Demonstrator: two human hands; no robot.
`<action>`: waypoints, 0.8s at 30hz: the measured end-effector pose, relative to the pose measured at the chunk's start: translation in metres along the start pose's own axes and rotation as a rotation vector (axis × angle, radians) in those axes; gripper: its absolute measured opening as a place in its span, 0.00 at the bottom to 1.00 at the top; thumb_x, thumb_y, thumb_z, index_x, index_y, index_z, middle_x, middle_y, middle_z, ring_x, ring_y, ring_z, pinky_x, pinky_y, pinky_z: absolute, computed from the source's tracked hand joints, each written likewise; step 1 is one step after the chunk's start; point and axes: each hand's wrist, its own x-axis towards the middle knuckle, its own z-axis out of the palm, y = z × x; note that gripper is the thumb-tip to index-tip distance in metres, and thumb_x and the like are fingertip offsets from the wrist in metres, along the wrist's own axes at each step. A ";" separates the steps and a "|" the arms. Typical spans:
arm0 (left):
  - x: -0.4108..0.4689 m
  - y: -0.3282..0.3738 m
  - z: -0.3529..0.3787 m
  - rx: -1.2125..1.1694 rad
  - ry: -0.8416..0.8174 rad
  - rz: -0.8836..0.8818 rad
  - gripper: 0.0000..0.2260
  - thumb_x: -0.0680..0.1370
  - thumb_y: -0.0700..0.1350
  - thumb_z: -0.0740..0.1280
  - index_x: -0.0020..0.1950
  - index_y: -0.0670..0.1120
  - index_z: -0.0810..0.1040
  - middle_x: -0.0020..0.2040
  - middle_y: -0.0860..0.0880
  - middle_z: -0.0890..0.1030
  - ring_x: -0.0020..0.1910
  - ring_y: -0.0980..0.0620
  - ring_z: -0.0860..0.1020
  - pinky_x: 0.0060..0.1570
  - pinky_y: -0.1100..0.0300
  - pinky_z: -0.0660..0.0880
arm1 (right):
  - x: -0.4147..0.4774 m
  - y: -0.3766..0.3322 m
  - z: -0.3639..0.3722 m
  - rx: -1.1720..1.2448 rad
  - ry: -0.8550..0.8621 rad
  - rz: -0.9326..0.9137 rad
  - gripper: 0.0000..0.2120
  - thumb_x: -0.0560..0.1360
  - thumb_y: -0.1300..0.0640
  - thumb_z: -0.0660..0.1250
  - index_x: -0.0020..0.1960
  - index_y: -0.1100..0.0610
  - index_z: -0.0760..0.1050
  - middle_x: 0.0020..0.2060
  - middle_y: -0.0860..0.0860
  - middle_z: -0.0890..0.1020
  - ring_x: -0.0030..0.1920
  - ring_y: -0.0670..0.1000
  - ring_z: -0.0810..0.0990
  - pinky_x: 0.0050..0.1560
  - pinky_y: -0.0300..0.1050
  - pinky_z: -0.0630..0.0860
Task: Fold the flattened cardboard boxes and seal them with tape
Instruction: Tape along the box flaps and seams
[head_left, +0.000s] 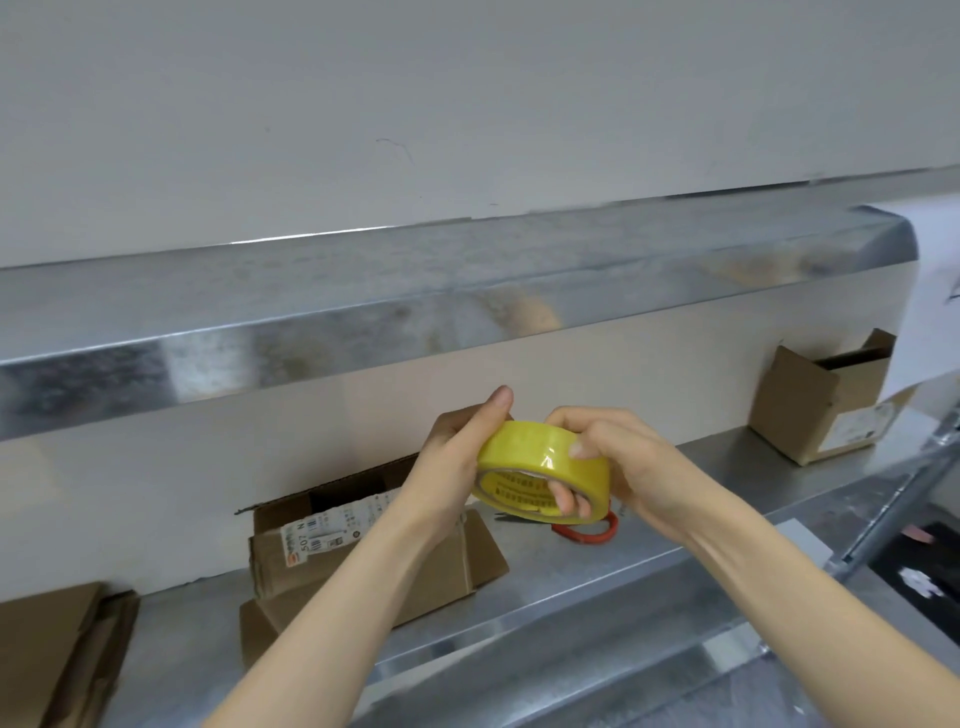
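Galvanised steel shelving runs along a pale wall (467, 104) in the head view. The lower shelf (571, 566) serves as the working surface, with an upper shelf (415, 312) overhanging it.

Both hands are raised above the lower shelf and hold the yellow tape roll (524, 441) in the air between them, tilted so its core faces the person. The left hand (452, 457) grips the roll from the left side with the thumb up over the rim, which steadies it. The right hand (628, 457) wraps over the right side with its thumb pressed flat on the outer wrap. That looks like feeling for the loose end of the tape, though no free end is visible. Fingers show through the core, and I cannot tell which hand they belong to.

Under the left forearm a folded-up box (363, 566) sits on the lower shelf with its flaps open and unsealed — probably the one waiting for tape. Red-handled scissors (587, 532) lie on the shelf just below the roll, close by for cutting a strip. Flattened boxes (57, 644) are stacked at the left edge, within reach for folding next. A second box (821, 405) stands well apart at the far right — set aside, it seems — beside a hanging paper sheet (930, 312).
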 end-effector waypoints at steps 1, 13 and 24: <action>0.000 0.000 0.001 0.032 -0.013 0.019 0.22 0.73 0.59 0.64 0.36 0.39 0.70 0.31 0.44 0.66 0.33 0.50 0.66 0.33 0.60 0.64 | 0.000 0.000 0.001 -0.010 0.017 0.001 0.20 0.63 0.55 0.61 0.45 0.71 0.72 0.25 0.57 0.77 0.25 0.53 0.70 0.28 0.40 0.69; -0.001 0.003 0.007 0.112 -0.062 0.083 0.21 0.76 0.54 0.59 0.35 0.37 0.71 0.29 0.47 0.68 0.30 0.54 0.67 0.31 0.65 0.66 | -0.001 -0.005 0.002 -0.017 0.043 -0.026 0.08 0.67 0.56 0.63 0.38 0.62 0.73 0.23 0.56 0.76 0.22 0.52 0.69 0.26 0.40 0.67; 0.006 0.004 0.010 0.111 -0.052 0.044 0.18 0.75 0.57 0.60 0.31 0.46 0.70 0.28 0.50 0.69 0.30 0.53 0.67 0.32 0.63 0.65 | -0.004 -0.005 -0.013 0.036 -0.117 -0.051 0.12 0.63 0.51 0.66 0.41 0.58 0.76 0.32 0.60 0.82 0.26 0.50 0.72 0.33 0.44 0.70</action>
